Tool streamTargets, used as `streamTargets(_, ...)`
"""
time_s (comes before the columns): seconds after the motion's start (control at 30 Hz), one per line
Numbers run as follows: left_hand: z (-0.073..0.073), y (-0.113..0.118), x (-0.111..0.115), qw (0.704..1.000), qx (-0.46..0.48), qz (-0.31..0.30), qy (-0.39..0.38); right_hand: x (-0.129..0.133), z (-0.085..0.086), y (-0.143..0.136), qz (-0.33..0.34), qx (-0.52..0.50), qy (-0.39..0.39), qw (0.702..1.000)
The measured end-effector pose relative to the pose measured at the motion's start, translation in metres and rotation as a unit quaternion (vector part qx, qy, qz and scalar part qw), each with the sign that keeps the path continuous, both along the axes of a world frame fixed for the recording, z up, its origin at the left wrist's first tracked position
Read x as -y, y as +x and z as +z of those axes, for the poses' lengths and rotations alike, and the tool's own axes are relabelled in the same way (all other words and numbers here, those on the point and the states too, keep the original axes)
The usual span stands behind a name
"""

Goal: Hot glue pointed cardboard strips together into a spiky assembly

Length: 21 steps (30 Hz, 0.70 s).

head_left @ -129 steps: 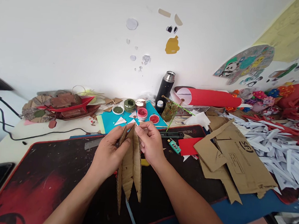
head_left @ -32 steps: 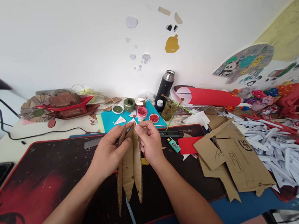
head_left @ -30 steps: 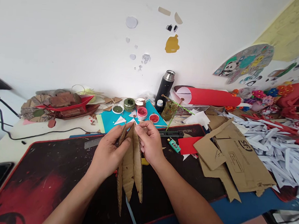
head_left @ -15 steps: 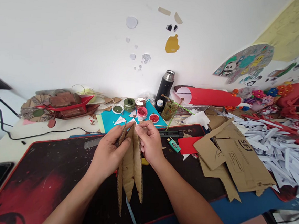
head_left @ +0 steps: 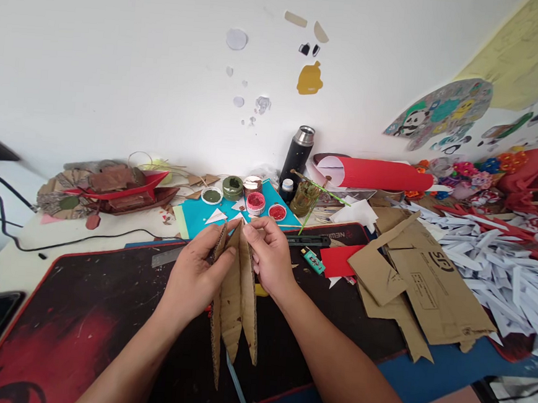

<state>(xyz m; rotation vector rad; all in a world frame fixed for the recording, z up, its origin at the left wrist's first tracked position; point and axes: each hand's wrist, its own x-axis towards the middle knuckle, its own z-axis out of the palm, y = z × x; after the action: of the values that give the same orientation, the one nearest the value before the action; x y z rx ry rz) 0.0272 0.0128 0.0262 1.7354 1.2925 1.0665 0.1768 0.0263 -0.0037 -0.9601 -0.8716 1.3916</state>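
Between my hands stands a folded cardboard piece [head_left: 232, 304], brown, with a middle panel and two pointed side flaps reaching down toward me. My left hand [head_left: 201, 270] grips its left flap, the thumb lying across the inside. At the top right edge, the thumb and fingers of my right hand [head_left: 267, 251] pinch the cardboard near its upper tip. Below the piece, a pale blue translucent stick [head_left: 238, 388] lies on the dark mat [head_left: 125, 302]. Something yellow [head_left: 261, 291] and a bit of red show partly behind the cardboard.
Beyond my hands, paint pots [head_left: 254, 203] sit on a blue sheet [head_left: 193, 214], beside a jar with brushes [head_left: 305, 198] and a black flask [head_left: 298, 151]. A box cutter [head_left: 310, 241], cardboard scraps [head_left: 423, 288] and paper strips [head_left: 501, 263] lie rightward. A red boat model [head_left: 121, 190] stands left.
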Motion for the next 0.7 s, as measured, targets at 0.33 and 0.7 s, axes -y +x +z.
streamTargets(0.33,0.0012,-0.0004,-0.0002,1.000,0.005,-0.001,-0.001,0.0002,0.0009,0.0000,0.002,-0.009,0.002,1.000)
streamTargets(0.7,-0.0020,-0.0019,-0.0006,1.000,0.018,-0.005,0.004,-0.0009,-0.0004,-0.0009,-0.004,-0.001,0.007,1.000)
